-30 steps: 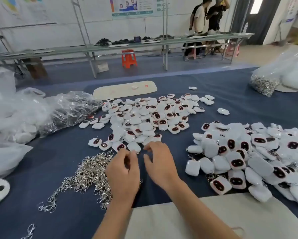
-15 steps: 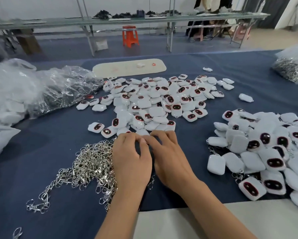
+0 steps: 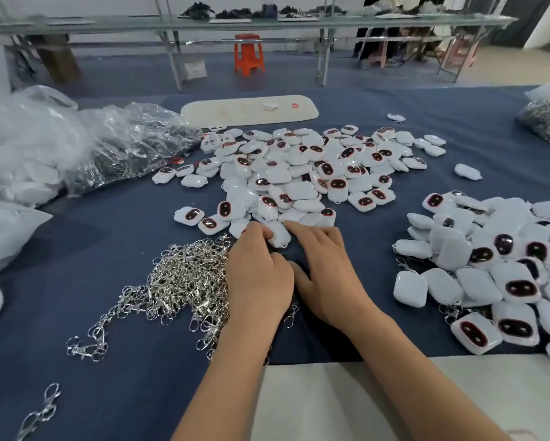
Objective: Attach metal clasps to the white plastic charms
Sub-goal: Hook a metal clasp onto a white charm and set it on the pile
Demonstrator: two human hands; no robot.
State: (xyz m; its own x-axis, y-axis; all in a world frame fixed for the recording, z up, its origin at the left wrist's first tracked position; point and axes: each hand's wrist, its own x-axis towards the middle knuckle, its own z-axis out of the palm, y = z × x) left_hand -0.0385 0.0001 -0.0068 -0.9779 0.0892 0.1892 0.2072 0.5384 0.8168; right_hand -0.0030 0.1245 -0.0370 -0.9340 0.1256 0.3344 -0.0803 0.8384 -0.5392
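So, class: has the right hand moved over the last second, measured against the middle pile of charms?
Yes. The right hand has moved forward, its fingertips now touching the near edge of the middle pile of charms.

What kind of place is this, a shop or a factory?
Most likely a small assembly workshop: heaps of identical white charms, a loose pile of metal clasps on a blue-covered table, and long workbenches behind.

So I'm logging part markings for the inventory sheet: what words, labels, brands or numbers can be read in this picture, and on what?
None can be read.
Cream tray: a small red mark near its right end, too small to read.
White charms: dark oval faces with a red rim, no lettering visible.
Metal clasps: no stamp visible.
Plastic bags: no print visible.
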